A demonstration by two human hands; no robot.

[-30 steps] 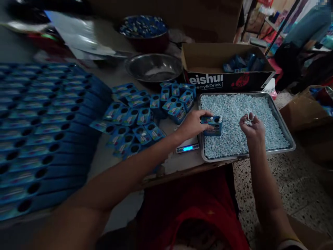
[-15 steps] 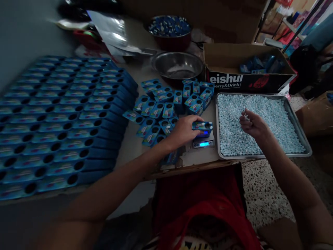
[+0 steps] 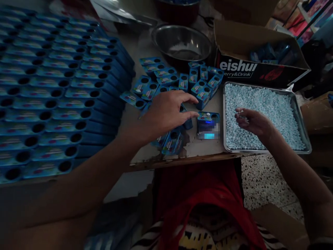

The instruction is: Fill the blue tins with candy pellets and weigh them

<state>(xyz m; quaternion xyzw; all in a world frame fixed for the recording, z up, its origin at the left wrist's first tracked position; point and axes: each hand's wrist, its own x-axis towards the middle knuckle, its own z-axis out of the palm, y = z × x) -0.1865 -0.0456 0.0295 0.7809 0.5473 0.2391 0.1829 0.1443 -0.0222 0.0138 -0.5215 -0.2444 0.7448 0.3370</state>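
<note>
A small blue box with a round hole in its top (image 3: pixel 204 117) rests on a little digital scale (image 3: pixel 208 135) whose display glows. Just left of it is my left hand (image 3: pixel 171 109), thumb and fingers apart, holding nothing and reaching over several similar blue boxes (image 3: pixel 173 140). Over a metal tray (image 3: pixel 225 144) filled with small pale blue and white mints (image 3: pixel 270 111) hovers my right hand (image 3: pixel 253 121). Its fingers are curled around a few of the mints, which show at the fingertips.
Rows of blue boxes (image 3: pixel 52 104) cover the left side. A steel bowl (image 3: pixel 182 41) stands behind the loose boxes. At the back right, a printed cardboard carton (image 3: pixel 260 71) holds more blue packs. The table's worn front edge (image 3: pixel 177 163) runs near my body.
My left hand has let go of the blue box on the scale and drawn back to the left, fingers spreading. My right hand stays over the tray. The view has tilted downward.
</note>
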